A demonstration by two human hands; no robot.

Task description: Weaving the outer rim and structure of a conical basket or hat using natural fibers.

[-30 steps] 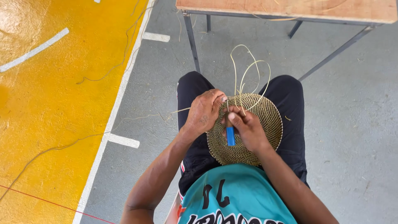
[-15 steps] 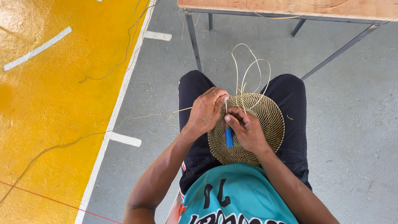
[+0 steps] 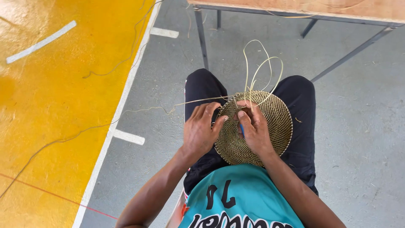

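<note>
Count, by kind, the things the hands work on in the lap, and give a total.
Round woven basket base: 1
Blue-handled tool under the right hand, only partly visible: 1
Left hand grips the disc's rim.
Loose strand loops: number unclear, not counted.
Total: 2

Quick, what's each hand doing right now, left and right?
Left hand: closed on the rim of the round woven disc.
Right hand: pressed on the disc, fingers curled around a small blue tool.

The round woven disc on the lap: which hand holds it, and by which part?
Both hands hold the woven disc: the left hand grips its left rim, and the right hand lies on its face, fingers near the top edge.
</note>
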